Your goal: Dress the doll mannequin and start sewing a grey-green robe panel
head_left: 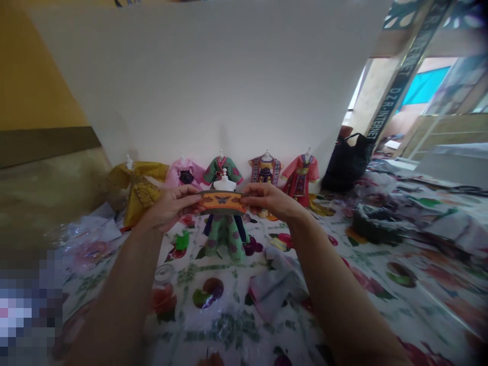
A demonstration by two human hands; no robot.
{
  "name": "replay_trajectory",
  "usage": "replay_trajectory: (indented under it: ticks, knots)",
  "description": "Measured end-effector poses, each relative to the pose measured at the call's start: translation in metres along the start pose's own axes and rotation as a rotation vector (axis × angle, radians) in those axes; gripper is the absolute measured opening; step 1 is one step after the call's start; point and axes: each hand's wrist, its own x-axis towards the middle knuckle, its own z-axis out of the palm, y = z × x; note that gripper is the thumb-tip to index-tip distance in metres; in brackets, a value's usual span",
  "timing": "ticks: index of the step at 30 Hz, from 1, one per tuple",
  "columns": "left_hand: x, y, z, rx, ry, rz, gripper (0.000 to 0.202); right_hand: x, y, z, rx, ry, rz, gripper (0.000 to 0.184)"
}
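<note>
Between my two hands an orange band (223, 201) with a grey-green border and a butterfly pattern is stretched out flat. My left hand (177, 203) pinches its left end, and my right hand (269, 201) pinches the right end. Just behind the band stands a small white doll dress form (224, 183); its middle is hidden by the band. A pale green floral skirt (226, 241) shows beneath, with dark blue strips at its sides. Further back is a miniature green robe (221, 168) with red-trimmed sleeves on another form.
Other doll outfits line the white panel (213, 86): yellow (139, 188), pink (185, 172), patterned (266, 169) and red (300, 178). Plastic wrapping (89, 239) lies left, grey cloth (280, 284) nearer, a dark round container (375, 223) and black bag (346, 162) right.
</note>
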Motion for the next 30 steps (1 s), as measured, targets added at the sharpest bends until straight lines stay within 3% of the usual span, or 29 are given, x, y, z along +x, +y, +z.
replay_trajectory:
  ticks: [10, 20, 30]
  knots:
    - [0.007, -0.009, 0.006, -0.055, -0.001, 0.038, 0.020, 0.009, 0.019, -0.002, 0.370, 0.117, 0.100, 0.021]
    - [0.020, -0.025, 0.007, -0.005, 0.106, 0.197, 0.021, 0.011, 0.022, -0.002, 0.379, 0.114, 0.077, 0.022]
    - [0.031, -0.049, 0.031, -0.102, 0.198, 0.254, 0.028, 0.024, 0.035, 0.012, 0.420, 0.211, 0.011, 0.029]
